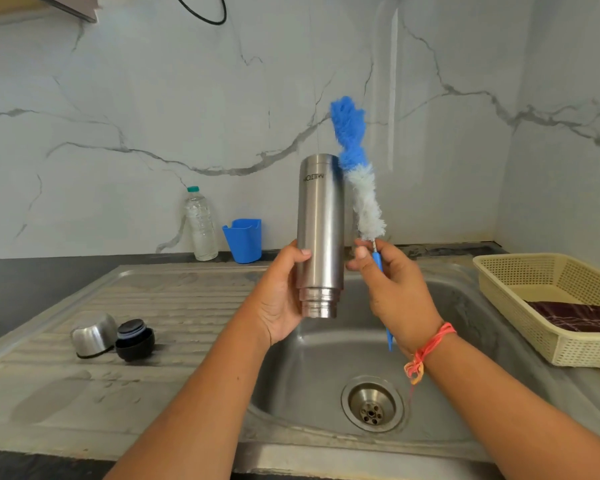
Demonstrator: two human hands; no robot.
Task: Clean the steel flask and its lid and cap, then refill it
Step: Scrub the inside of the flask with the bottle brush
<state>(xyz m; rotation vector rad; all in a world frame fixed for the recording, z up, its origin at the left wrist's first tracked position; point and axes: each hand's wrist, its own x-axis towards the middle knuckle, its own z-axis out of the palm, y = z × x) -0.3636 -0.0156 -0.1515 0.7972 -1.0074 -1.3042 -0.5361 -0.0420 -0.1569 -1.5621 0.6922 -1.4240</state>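
My left hand (pixel 280 296) grips the steel flask (pixel 321 223) near its threaded neck and holds it upside down above the sink basin (pixel 312 368). Right beside the flask, my right hand (pixel 392 289) holds a bottle brush (pixel 359 174) by its blue handle, its blue and white bristles pointing up. On the draining board (pixel 153 306) at the left lie the steel cap (pixel 93 336) on its side and the black lid (pixel 134 339) next to it.
A plastic water bottle (pixel 200 223) and a blue cup (pixel 244 240) stand at the back against the marble wall. A cream plastic basket (pixel 520 285) holding a dark cloth (pixel 579 315) sits at the right of the sink. The drain (pixel 372 403) is below my hands.
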